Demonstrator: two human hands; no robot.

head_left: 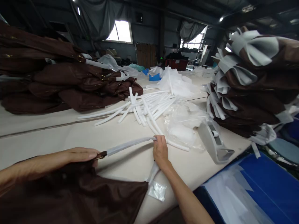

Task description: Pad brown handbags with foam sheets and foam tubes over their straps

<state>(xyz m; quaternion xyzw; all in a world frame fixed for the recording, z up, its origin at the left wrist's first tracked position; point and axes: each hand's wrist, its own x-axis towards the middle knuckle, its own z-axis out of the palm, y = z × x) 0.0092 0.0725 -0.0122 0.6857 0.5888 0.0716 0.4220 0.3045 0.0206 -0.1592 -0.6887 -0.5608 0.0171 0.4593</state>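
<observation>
A dark brown bag [77, 193] lies at the near edge of the cream table [46, 137]. My left hand [81, 154] rests flat on its top, fingers together, right by a brass ring where a white wrapped strap [129, 144] comes out. My right hand [160, 149] is closed on the far end of that strap and holds it stretched above the table. A small clear plastic packet [157, 190] lies by my right forearm.
Several loose white tubes [144, 109] lie mid-table beside crumpled clear plastic bags [184, 124]. A grey tape dispenser [216, 143] sits near the right edge. Stacks of brown bags stand at the left [58, 84] and the right [252, 93]. Blue bins [268, 193] sit below.
</observation>
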